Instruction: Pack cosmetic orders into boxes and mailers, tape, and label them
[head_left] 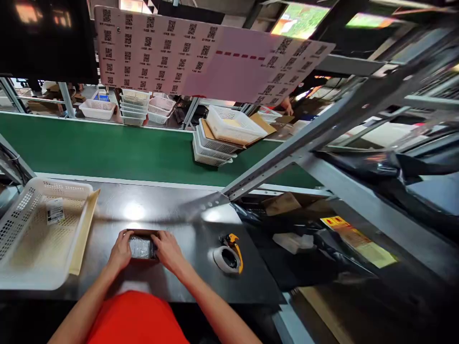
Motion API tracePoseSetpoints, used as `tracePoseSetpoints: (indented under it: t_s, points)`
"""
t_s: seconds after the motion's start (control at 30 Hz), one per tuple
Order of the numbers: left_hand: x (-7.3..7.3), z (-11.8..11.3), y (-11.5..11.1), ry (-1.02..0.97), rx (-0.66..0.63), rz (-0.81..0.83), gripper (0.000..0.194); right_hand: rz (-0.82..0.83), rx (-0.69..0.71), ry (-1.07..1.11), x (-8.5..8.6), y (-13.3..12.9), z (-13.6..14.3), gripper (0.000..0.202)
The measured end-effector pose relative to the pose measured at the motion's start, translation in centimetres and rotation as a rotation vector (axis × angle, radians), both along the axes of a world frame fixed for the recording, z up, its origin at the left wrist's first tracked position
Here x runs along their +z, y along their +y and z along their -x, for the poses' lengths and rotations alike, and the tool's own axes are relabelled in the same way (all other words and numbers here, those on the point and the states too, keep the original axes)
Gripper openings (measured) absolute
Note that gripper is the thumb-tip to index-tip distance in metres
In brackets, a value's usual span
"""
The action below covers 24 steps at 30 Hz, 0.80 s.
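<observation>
On the metal table in front of me is a small open cardboard box (144, 260) with a clear, shiny wrapped item (140, 247) inside. My left hand (121, 249) grips the box's left side, its fingers at the upper left corner. The right side is held by my right hand (168, 249), with fingers curled over the upper right edge. Right of the hands lies a tape dispenser (236, 251) with an orange-yellow body and a roll of tape (226, 259). The box's lower walls are partly hidden by the hands.
A white perforated basket (39, 282) with a label inside stands at the left, a cardboard sheet (84, 234) along its right side. Beyond the table runs a green conveyor (143, 155) bearing stacked white baskets (215, 145). A metal post (272, 167) slants up at the right.
</observation>
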<state>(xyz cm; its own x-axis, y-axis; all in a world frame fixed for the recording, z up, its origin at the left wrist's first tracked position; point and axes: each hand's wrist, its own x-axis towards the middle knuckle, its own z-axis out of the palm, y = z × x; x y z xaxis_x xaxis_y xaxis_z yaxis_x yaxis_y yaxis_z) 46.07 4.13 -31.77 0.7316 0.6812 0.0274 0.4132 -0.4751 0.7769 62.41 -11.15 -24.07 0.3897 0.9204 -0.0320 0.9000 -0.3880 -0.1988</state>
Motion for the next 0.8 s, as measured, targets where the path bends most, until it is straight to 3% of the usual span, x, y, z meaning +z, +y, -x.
tracePoseSetpoints:
  t_s: [0.13,0.2,0.33,0.5,0.57,0.7,0.8]
  points:
    - [-0.4,0.1,0.1,-0.017,0.003,0.007,0.055,-0.184,-0.176,0.046,-1.9,-3.4,1.0,0.036]
    - [-0.3,0.1,0.4,-0.011,-0.009,-0.001,0.054,-0.251,-0.162,0.096,-2.5,-4.2,1.3,0.033]
    - [0.5,0.0,0.5,0.019,-0.038,-0.015,0.049,-0.196,-0.124,0.161,-1.8,-3.3,1.3,0.032]
    - [1.1,0.0,-0.3,-0.017,0.122,-0.139,0.035,-0.098,-0.489,0.2,-0.6,-2.4,1.1,0.035]
    - [1.4,0.0,-0.6,-0.02,0.13,-0.174,0.031,-0.061,-0.537,0.239,-0.8,-2.6,1.9,0.034]
    - [2.5,-0.2,-1.1,0.075,-0.08,-0.285,0.032,-0.052,-0.31,0.247,-1.8,-2.8,5.0,0.033]
    - [3.6,-0.5,-2.0,0.158,-0.245,-0.346,0.039,-0.001,-0.168,0.237,-2.1,-2.5,6.2,0.048]
